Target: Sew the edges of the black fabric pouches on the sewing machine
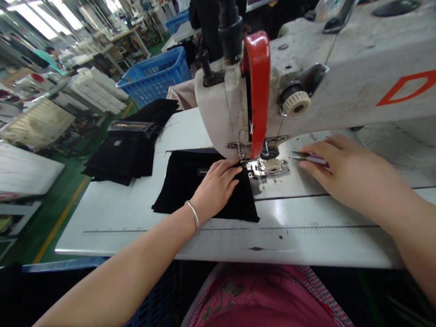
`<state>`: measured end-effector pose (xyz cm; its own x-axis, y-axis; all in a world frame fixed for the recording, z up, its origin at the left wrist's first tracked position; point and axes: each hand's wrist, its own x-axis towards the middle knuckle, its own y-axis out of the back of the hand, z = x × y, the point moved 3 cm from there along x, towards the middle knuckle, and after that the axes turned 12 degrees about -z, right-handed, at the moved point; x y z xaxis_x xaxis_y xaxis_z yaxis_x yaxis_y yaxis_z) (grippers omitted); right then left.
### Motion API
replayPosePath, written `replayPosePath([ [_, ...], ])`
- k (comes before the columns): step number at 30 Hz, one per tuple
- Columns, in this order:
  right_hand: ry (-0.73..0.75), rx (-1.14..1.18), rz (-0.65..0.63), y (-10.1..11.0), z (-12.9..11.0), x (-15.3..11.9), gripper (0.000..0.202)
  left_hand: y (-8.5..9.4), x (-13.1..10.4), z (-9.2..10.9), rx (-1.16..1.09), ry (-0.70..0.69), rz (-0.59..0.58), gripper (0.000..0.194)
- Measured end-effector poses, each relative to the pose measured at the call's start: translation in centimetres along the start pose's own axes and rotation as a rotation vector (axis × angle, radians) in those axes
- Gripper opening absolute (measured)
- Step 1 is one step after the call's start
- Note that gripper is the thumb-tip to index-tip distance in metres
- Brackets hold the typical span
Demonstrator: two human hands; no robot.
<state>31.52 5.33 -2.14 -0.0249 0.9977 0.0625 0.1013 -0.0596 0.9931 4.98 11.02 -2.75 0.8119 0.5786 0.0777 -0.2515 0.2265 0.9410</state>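
A black fabric piece (pixel 180 181) with a small dark label (pixel 203 172) lies flat on the sewing machine's bed, left of the presser foot (pixel 265 168). My left hand (pixel 220 184) rests on it, fingers stretched out and fingertips close beside the foot. Whether these fingertips also pinch the fabric's edge is hard to see. Right of the foot, my right hand (pixel 344 175) is closed around small thread snips (pixel 313 159) with a pinkish handle. Their metal blades point left, toward the needle area, apart from the fabric.
The white sewing machine head (pixel 340 86) with its red guard (pixel 259 86) overhangs the work. A stack of black fabric pieces (pixel 127 154), one with a zipper, lies on the table's left end. Behind it stands a blue crate (pixel 156 75). A printed ruler (pixel 293 231) runs along the front edge.
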Motion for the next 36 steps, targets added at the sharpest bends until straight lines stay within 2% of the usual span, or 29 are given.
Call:
replayPosePath([
  [4,-0.021,-0.02,0.032,-0.9,1.8,-2.4,0.04,0.8,-2.1,2.6,-0.118,-0.179,-0.023,0.024],
  [6,0.04,-0.03,0.075,-0.9,1.7,-3.1,0.041,0.6,-3.1,3.8,-0.156,-0.228,-0.053,0.024],
  [9,0.268,0.105,0.109,-0.3,-0.6,-3.9,0.03,0.1,-3.9,4.4,-0.157,-0.223,-0.038,0.017],
  [12,0.602,0.322,0.023,-0.1,-4.5,-4.4,0.02,-0.2,-3.9,4.3,-0.147,-0.237,-0.012,0.017],
  [15,0.771,0.432,-0.041,-0.9,-7.3,-4.7,0.025,-0.4,-4.0,4.2,-0.102,-0.27,0.001,0.019],
  [19,0.818,0.471,-0.058,-2.1,-8.2,-4.8,0.027,-0.9,-4.3,3.9,-0.052,-0.321,0.004,0.017],
  [24,0.806,0.473,-0.113,-1.8,-8.3,-4.7,0.029,-1.1,-4.0,3.2,-0.036,-0.37,-0.024,0.015],
  [28,0.794,0.437,-0.154,-1.5,-8.5,-4.1,0.03,-0.8,-3.4,2.4,-0.059,-0.355,-0.041,0.017],
  [36,0.771,0.368,-0.146,-1.7,-8.2,-1.6,0.027,-0.7,-1.4,0.3,-0.13,-0.297,-0.047,0.018],
])
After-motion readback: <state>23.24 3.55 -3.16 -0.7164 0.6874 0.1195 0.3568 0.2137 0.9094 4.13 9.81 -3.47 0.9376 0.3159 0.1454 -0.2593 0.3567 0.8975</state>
